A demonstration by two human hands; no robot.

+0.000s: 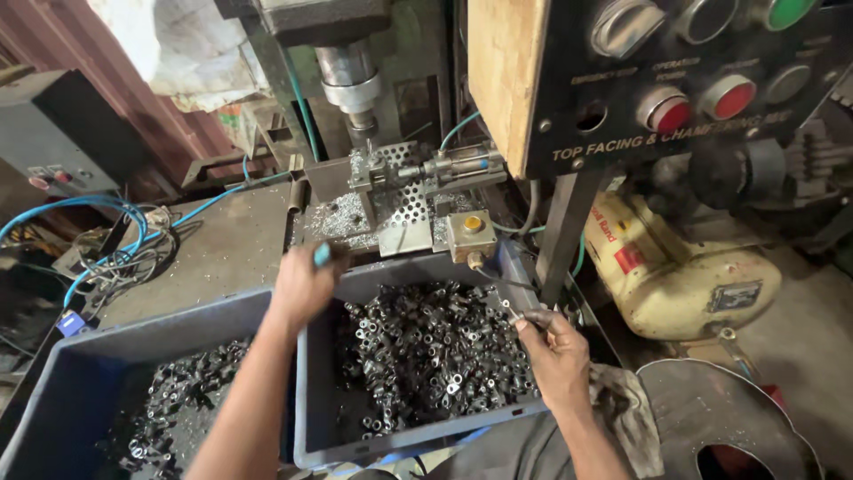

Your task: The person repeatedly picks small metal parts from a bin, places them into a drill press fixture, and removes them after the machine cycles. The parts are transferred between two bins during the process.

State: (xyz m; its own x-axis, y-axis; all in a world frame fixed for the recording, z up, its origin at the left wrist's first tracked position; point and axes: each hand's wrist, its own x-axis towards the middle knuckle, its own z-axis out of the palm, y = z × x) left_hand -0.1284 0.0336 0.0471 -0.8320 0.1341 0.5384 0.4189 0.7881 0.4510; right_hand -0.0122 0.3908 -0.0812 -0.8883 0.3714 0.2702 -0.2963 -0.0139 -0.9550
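Steel fitting (509, 313), small, partly hidden, pinched in right hand (557, 353) fingertips above grey bin (313, 391) of like parts (426, 347). Left hand (302, 286) fisted around teal-handled tool (322, 254), tip hidden. Second bin (62, 391) cut off left.

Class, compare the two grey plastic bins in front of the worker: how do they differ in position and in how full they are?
The middle bin sits between the worker's hands, directly below the machine; the left bin lies off to the side, partly cut off by the frame. The middle bin is heaped wall to wall with small dark metal parts; the left bin shows a thinner layer and a bare wall. Both are grey, rectangular and hold similar parts.
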